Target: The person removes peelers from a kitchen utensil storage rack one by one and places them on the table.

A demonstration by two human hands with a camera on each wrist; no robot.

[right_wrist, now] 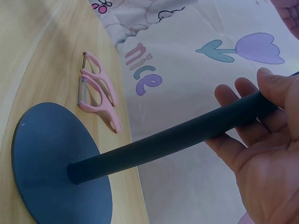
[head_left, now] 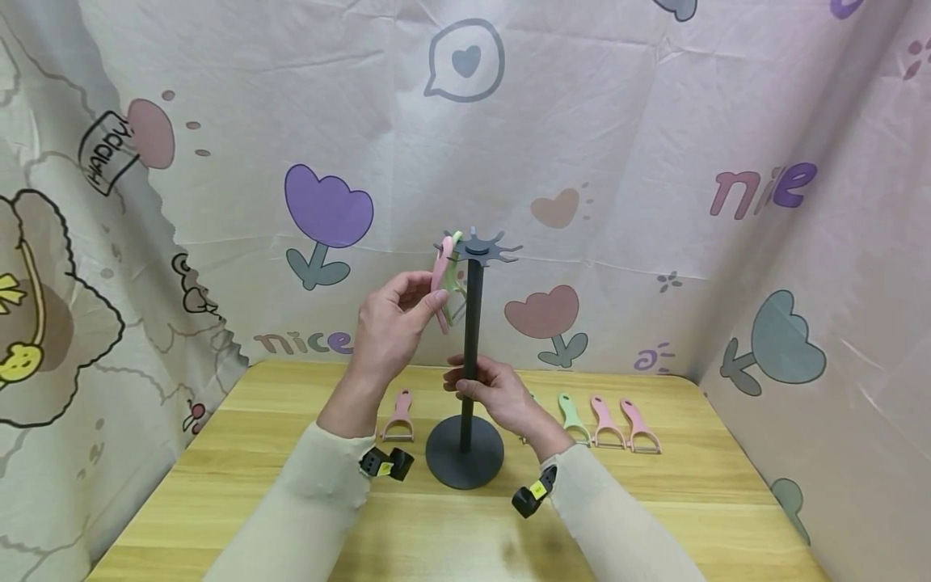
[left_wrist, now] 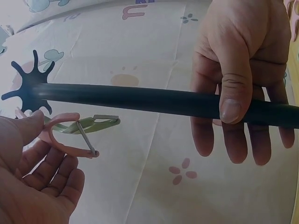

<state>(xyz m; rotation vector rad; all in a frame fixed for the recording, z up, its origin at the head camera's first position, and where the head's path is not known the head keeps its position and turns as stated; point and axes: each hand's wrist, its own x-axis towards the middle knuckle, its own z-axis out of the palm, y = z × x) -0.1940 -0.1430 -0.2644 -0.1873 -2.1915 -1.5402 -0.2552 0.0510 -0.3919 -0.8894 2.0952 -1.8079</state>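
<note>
A black stand [head_left: 474, 311] rises from a round base, with a ring of hooks [head_left: 494, 247] at its top. My left hand [head_left: 393, 323] pinches a pink peeler [head_left: 440, 265] upright beside the hooks on the left; whether its handle is on a hook I cannot tell. Close behind it hangs a green peeler [head_left: 456, 283], its blade end showing in the left wrist view [left_wrist: 105, 123]. Lower down, my right hand [head_left: 505, 396] holds the pole, thumb on one side and fingers on the other, as the right wrist view also shows.
On the wooden table [head_left: 291, 477] a pink peeler [head_left: 399, 416] lies left of the base; the right wrist view shows two there. To the right lie a green peeler [head_left: 570, 416] and two pink ones [head_left: 605, 422], with another partly behind my right hand. A printed cloth hangs behind.
</note>
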